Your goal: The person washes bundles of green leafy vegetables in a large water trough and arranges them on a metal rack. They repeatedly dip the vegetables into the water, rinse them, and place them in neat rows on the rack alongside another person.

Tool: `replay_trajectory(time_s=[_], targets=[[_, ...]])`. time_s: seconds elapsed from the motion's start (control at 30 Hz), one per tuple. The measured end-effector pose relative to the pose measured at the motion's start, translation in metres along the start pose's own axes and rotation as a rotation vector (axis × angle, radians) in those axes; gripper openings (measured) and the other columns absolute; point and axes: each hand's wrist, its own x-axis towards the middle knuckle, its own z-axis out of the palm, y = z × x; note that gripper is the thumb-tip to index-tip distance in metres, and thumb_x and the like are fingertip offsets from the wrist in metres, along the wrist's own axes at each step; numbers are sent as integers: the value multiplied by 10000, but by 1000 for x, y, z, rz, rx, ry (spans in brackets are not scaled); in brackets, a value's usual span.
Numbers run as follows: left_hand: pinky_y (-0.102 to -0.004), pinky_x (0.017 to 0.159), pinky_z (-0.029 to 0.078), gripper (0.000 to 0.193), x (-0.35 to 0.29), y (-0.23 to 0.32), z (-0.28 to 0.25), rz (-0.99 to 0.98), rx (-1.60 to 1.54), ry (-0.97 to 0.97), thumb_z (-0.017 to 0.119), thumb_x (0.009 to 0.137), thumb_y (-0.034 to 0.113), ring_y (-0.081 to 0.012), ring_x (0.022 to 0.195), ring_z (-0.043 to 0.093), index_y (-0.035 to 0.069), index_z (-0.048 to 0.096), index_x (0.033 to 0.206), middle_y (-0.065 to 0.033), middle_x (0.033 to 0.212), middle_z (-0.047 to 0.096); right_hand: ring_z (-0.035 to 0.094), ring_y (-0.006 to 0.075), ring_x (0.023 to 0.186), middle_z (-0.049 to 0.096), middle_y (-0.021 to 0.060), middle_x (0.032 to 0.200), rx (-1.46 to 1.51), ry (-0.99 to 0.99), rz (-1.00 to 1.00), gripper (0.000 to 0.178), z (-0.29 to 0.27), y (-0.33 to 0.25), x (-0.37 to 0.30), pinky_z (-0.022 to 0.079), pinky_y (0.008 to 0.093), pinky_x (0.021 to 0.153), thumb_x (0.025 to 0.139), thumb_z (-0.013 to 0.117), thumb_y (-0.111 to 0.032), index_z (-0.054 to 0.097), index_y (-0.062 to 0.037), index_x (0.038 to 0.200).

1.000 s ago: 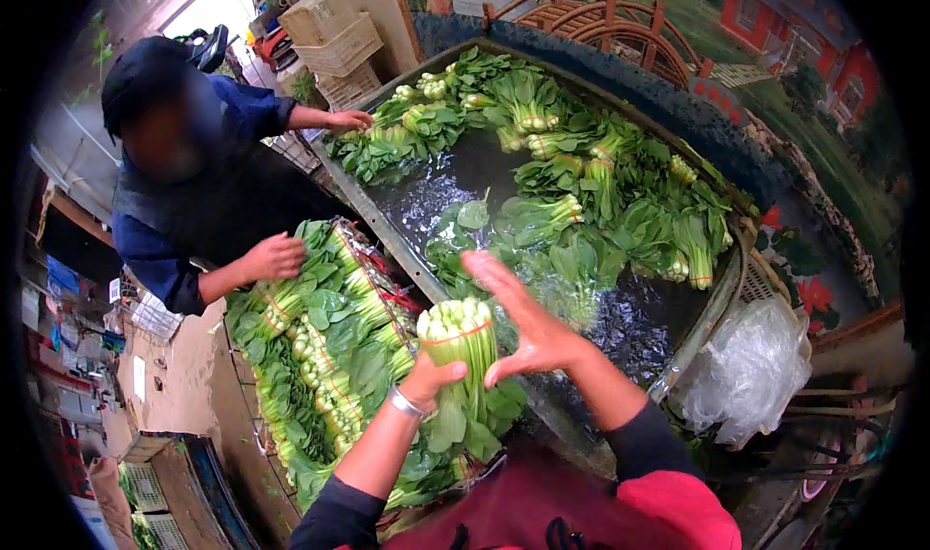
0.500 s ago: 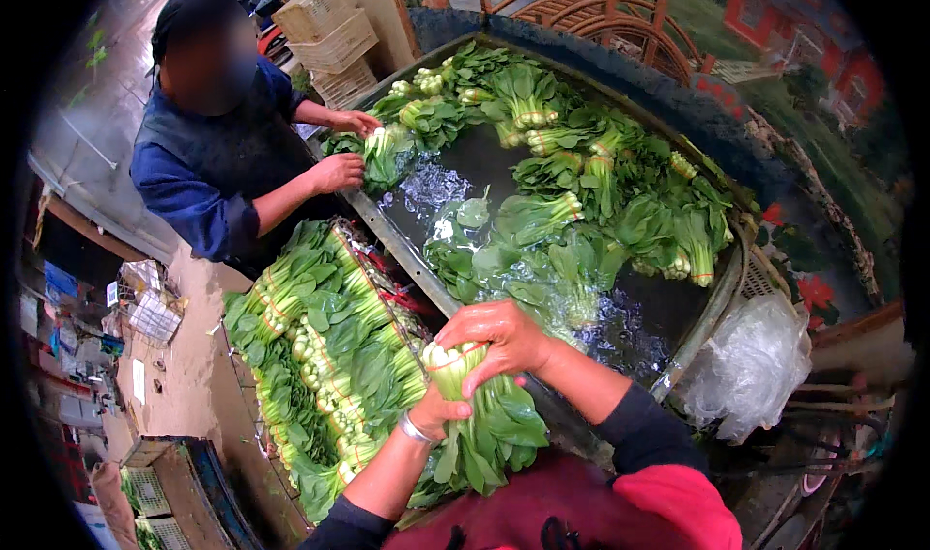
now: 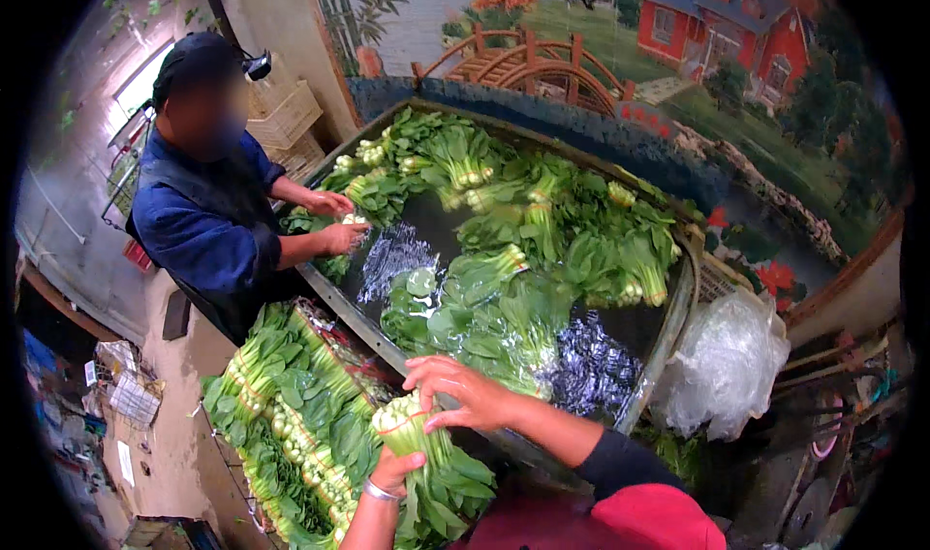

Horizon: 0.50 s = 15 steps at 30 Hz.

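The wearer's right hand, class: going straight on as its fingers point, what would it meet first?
Probably the bunch of greens in the left hand; the right hand curls by its stem ends, though depth is unclear.

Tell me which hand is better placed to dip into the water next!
Probably the right hand: it is nearer the water. The left hand is lower and farther off, holding the bunch by its stalks.
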Motion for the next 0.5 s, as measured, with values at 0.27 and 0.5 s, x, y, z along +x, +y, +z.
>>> replay_trajectory(time_s=[0.27, 0.5], targets=[[-453, 984, 564, 857, -26, -13, -8, -42, 41, 161, 898, 719, 259, -277, 1082, 691, 13, 501, 1437, -132, 1283, 661, 616, 260, 1206, 640, 71, 1217, 192, 136, 91, 235, 22, 58, -18, 491, 427, 1017, 855, 822, -156, 706, -89, 1048], [-382, 972, 534, 870, -20, -33, -21, -16, 263, 212, 905, 686, 148, -224, 1100, 666, -32, 517, 1444, -90, 1233, 694, 665, 154, 842, 710, 52, 954, 182, 1265, 735, 231, -133, 298, -74, 533, 293, 768, 924, 703, -59, 661, -32, 1150]])
